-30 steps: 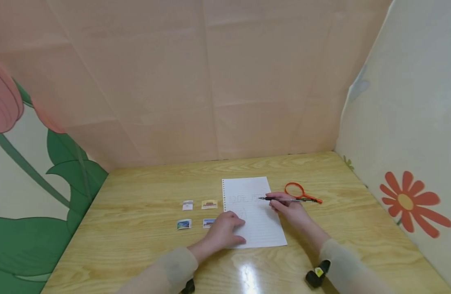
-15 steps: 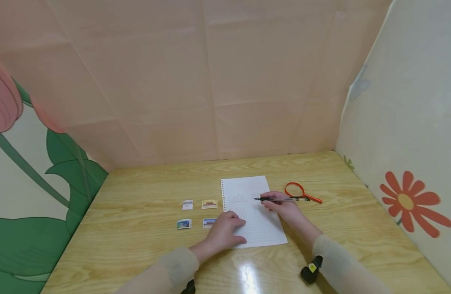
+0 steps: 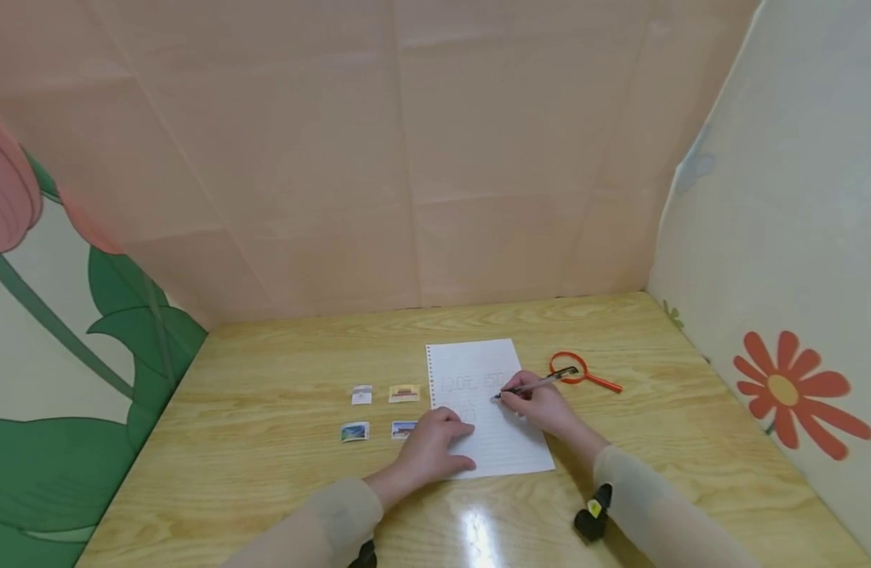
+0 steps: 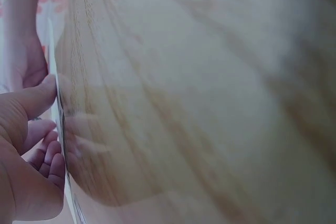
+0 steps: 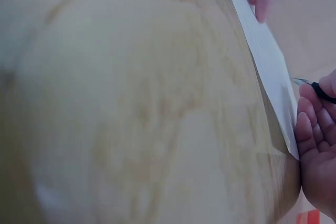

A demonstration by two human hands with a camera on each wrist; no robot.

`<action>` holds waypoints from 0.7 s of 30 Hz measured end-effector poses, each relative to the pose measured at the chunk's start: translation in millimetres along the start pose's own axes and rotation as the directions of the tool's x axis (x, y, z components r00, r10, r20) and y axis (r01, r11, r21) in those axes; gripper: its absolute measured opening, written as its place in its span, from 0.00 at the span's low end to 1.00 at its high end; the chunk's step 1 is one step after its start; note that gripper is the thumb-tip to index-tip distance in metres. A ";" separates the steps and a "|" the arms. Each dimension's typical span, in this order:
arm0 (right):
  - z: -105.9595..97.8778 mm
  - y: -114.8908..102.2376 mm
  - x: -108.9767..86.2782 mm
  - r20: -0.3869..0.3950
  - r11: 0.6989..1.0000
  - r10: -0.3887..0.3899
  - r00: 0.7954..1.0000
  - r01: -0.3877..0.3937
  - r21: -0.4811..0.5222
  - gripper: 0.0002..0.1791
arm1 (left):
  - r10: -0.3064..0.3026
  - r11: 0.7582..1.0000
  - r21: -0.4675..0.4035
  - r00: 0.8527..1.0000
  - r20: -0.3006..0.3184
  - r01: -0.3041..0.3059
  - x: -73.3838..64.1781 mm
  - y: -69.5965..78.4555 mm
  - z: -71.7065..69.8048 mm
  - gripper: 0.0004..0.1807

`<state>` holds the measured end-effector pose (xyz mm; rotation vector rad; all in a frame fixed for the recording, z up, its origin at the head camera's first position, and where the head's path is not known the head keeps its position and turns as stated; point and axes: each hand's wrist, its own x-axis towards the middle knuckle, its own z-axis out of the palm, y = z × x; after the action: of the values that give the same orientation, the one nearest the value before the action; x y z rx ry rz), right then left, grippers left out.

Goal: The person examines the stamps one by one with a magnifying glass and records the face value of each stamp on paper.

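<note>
A lined sheet of paper point(image 3: 471, 357) with punched holes along its left edge lies on the table. Faint handwriting, including "120" and "150", runs across its upper half. My left hand point(image 3: 431, 447) rests on the sheet's lower left part, thumb and fingers apart. My right hand point(image 3: 547, 408) pinches a pen point(image 3: 542, 383) over the right half of the paper, its tip low at the sheet below the "150". In the right wrist view the dark-gripped pen point(image 5: 320, 89) shows between thumb and curled fingers. Whether the tip touches the paper cannot be told.
Left of the paper lie small stamp-like pictures: a pale one point(image 3: 362, 394), a yellow one point(image 3: 404, 394), a green-blue one point(image 3: 354, 431) and a blue one point(image 3: 401, 430) partly behind the left hand. A red-rimmed magnifying glass point(image 3: 603, 383) lies to the right.
My right hand has moved slightly left and down with the pen, which has tilted more upright. The "150" is now uncovered. The left hand stays in place.
</note>
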<state>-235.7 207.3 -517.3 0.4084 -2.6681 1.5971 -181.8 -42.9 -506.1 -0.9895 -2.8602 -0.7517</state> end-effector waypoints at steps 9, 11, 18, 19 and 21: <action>3.6 -3.6 -0.3 -0.009 0.998 0.004 1.000 -0.004 -0.056 0.05 | -0.002 1.000 -0.010 1.000 -0.002 0.002 -0.6 0.4 -0.9 0.28; 4.2 -4.0 -0.1 -0.014 0.998 0.005 1.000 -0.006 -0.066 0.05 | -0.004 1.000 -0.008 1.000 0.000 0.004 -0.4 0.6 -0.9 0.28; 3.7 -6.1 -1.8 0.018 0.996 -0.006 1.000 0.008 -0.086 0.04 | -0.017 1.000 -0.007 1.000 0.015 0.017 -0.2 1.3 -2.3 0.28; 3.4 -6.7 -2.7 0.031 0.996 -0.015 0.999 0.018 -0.087 0.04 | -0.018 1.000 -0.008 1.000 0.016 0.018 -0.2 1.3 -2.4 0.28; 2.6 -7.7 -5.0 0.063 0.996 -0.033 0.997 0.039 -0.083 0.04 | -0.018 1.000 -0.009 1.000 0.015 0.018 -0.4 1.4 -2.8 0.28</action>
<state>-228.8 202.6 -512.5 0.5085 -2.7445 1.4798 -181.0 -43.5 -503.1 -0.9751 -2.8847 -0.7629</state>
